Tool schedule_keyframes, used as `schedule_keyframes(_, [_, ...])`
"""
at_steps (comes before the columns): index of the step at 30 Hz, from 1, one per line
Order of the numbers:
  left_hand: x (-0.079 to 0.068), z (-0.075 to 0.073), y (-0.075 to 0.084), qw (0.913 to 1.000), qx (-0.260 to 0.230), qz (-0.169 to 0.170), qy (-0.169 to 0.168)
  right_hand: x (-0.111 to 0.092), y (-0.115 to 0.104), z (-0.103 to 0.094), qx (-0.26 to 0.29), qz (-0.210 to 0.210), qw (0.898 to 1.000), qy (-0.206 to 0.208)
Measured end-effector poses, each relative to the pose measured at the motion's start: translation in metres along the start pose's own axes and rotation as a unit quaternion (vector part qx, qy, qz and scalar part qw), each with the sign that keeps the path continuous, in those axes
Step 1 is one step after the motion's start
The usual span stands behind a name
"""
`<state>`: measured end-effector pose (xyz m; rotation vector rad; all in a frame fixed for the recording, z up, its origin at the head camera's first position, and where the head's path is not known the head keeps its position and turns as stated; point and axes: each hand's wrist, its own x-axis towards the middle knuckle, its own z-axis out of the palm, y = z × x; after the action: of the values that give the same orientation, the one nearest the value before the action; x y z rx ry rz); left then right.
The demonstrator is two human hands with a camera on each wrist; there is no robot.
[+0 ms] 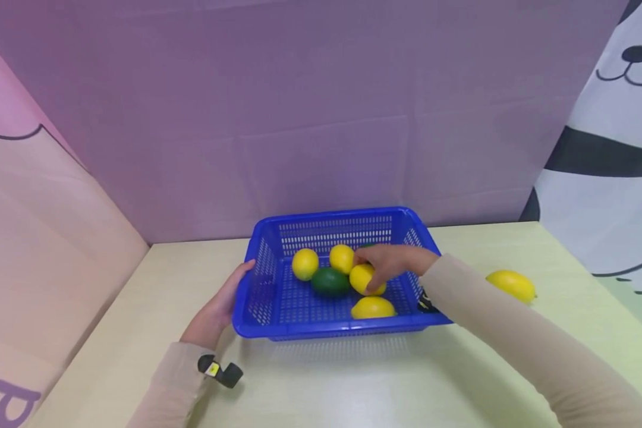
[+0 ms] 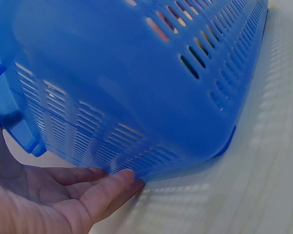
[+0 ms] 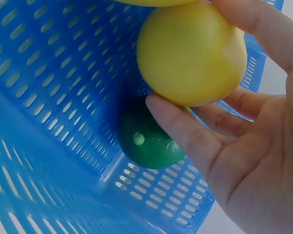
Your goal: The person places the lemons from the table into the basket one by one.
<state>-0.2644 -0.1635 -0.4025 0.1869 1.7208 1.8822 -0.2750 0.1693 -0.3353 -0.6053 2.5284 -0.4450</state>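
A blue perforated basket stands on the table. My left hand holds its left end, thumb over the rim; in the left wrist view the fingers lie against the outer wall. Inside the basket, my right hand grips a yellow lemon between thumb and fingers. Near it are two lemons at the back, another lemon at the front, and a dark green avocado-like fruit in the middle. A second green fruit sits below the held lemon in the right wrist view, mostly hidden by my hand in the head view.
One more yellow fruit lies on the pale table, right of the basket and partly behind my right sleeve. A purple cloth backdrop rises along the table's far edge. Printed panels stand at both sides.
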Motion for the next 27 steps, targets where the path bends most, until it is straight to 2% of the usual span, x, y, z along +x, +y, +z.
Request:
schedule_keyframes(12, [-0.0004,-0.0007,-0.0013,0.9999,-0.002,0.01,-0.01,0.0027,0.0007,0.0015,-0.01,0.021,0.999,-0.022])
schedule_keyframes(27, [0.0009,-0.0008,-0.0031,0.9991,-0.001,0.032,-0.027,0.0024,0.0015,0.0022,-0.012,0.022,0.999,-0.023])
